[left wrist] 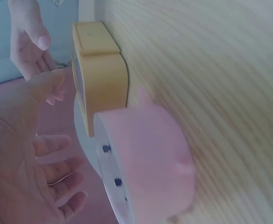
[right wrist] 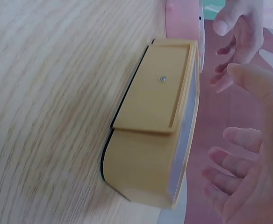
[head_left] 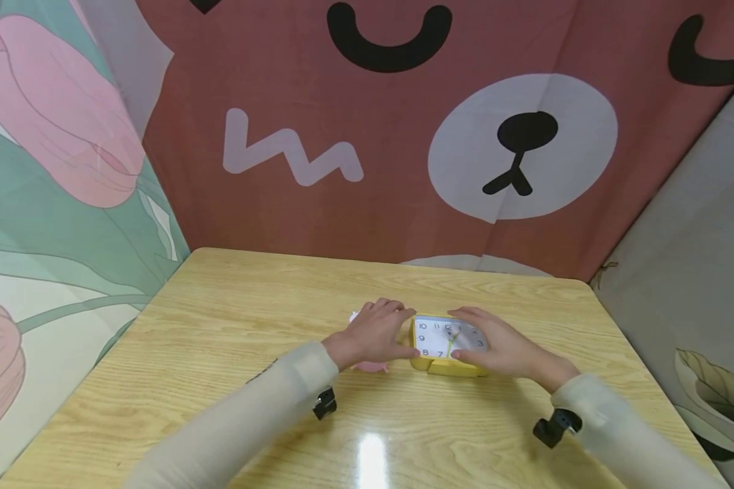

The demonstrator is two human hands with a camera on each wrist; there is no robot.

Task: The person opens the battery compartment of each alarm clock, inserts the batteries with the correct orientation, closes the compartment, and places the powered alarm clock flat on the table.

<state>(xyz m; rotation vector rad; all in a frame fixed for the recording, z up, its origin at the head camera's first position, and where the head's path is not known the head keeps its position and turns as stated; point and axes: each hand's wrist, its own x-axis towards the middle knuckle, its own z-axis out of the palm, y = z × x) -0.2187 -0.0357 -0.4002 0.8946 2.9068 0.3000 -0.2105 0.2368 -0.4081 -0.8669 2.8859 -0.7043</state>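
Note:
A yellow desk clock (head_left: 434, 336) with a white numbered face lies on the table, face up. My right hand (head_left: 506, 345) hovers over its right side, partly covering the face, thumb and fingers apart. The right wrist view shows a gap between this hand and the clock's yellow casing (right wrist: 146, 88). My left hand (head_left: 374, 333) is left of the clock, above a round pink object (left wrist: 148, 156) with a pale face and dark marks. From the head only its edges show under the hand. In the left wrist view, the fingers are loosely bent and hold nothing.
Both things sit near the middle of a light wooden table (head_left: 269, 292). A cloth with a brown bear face (head_left: 318, 217) hangs behind the far edge. A floral cloth (head_left: 61, 224) is at the left and a pale leafy cloth (head_left: 697, 272) at the right.

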